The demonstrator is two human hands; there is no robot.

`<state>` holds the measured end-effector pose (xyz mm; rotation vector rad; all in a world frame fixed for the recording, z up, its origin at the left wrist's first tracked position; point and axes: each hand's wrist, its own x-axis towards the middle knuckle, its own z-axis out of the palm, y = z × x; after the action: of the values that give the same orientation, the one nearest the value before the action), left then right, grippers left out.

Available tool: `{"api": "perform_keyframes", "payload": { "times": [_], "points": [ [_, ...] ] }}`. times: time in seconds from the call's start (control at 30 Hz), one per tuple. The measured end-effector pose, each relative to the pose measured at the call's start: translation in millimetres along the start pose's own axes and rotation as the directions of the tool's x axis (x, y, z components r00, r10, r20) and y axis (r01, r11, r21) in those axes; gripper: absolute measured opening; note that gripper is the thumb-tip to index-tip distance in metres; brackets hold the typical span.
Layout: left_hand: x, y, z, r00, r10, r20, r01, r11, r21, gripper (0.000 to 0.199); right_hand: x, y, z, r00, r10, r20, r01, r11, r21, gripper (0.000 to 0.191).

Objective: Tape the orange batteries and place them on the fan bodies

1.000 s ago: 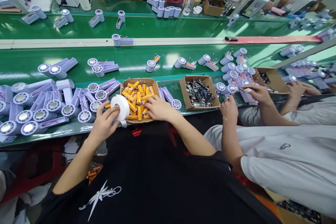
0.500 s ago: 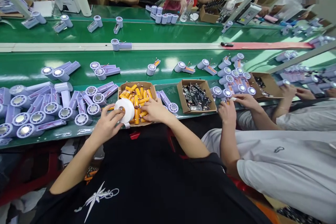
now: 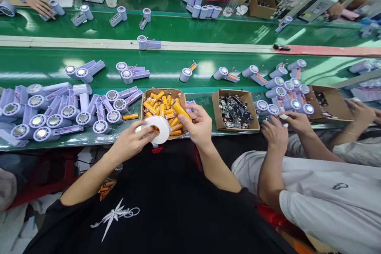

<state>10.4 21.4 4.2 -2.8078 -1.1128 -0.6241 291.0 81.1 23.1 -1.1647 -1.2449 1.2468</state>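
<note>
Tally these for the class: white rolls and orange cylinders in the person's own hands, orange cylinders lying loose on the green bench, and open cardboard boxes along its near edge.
White roll, in the left hand: 1
Held orange cylinder, in the right hand: 1
Loose orange cylinder: 1
Open cardboard boxes: 3
Total: 6

A single head-worn camera looks forward and down over a white-emblemed black short-sleeved shirt (image 3: 178,198); the bare left hand (image 3: 133,139) and bare right hand (image 3: 201,126) show fairly close, at the near edge of the glossy green tabletop (image 3: 165,60), its far edge running farther off, higher in view.
</note>
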Motion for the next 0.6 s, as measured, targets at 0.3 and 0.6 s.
{"api": "perform_keyframes", "payload": {
  "times": [0.3,0.6],
  "points": [
    [37.5,-19.3,-28.8,0.978,0.120,0.168,-0.139,0.984,0.107,0.046,4.1,-2.5,-19.7,0.949,0.094,0.302,-0.033,0.979,-0.201,0.055],
    [60.7,-0.1,-24.2,0.989,0.081,0.123,-0.091,0.993,0.081,0.041,16.8,12.9,-1.8,0.991,0.095,0.093,-0.116,0.959,0.257,0.059]
  ]
}}
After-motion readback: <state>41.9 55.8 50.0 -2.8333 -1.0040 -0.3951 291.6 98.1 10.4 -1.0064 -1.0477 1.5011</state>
